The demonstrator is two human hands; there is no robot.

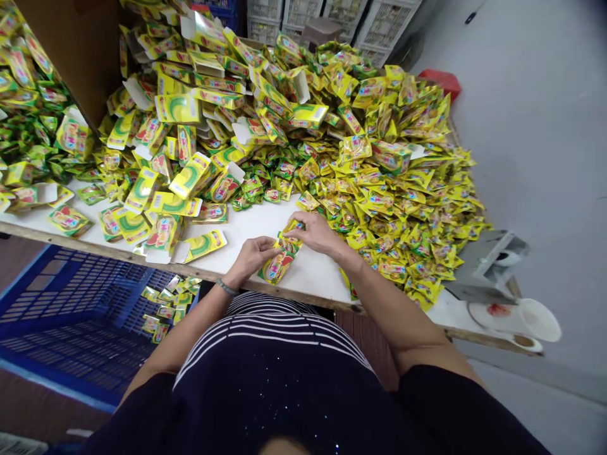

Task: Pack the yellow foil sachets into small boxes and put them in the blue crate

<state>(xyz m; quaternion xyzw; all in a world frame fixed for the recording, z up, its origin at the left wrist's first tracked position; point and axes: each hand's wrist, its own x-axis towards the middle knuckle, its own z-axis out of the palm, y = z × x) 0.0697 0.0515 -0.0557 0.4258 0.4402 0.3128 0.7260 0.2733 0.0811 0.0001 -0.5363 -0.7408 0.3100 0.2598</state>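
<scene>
Close to the table's front edge, my left hand (255, 258) is closed on a small yellow-and-green box (277, 268) with a red and blue print. My right hand (315, 232) pinches a shiny yellow sachet (293, 227) at the upper end of that box. Whether the sachet is partly inside the box cannot be told, as fingers cover the opening. Left of my hands lies a heap of similar boxes (190, 174), several with white flaps standing out. On the right, a large pile of yellow sachets (393, 196) reaches close to my right forearm.
A blue crate (90, 303) below the table's left side holds several boxes (165, 306). At the right end stand a grey metal device (488, 265) and a white cup (538, 319). A cardboard panel (78, 57) rises at the back left; pale crates (303, 12) are stacked behind.
</scene>
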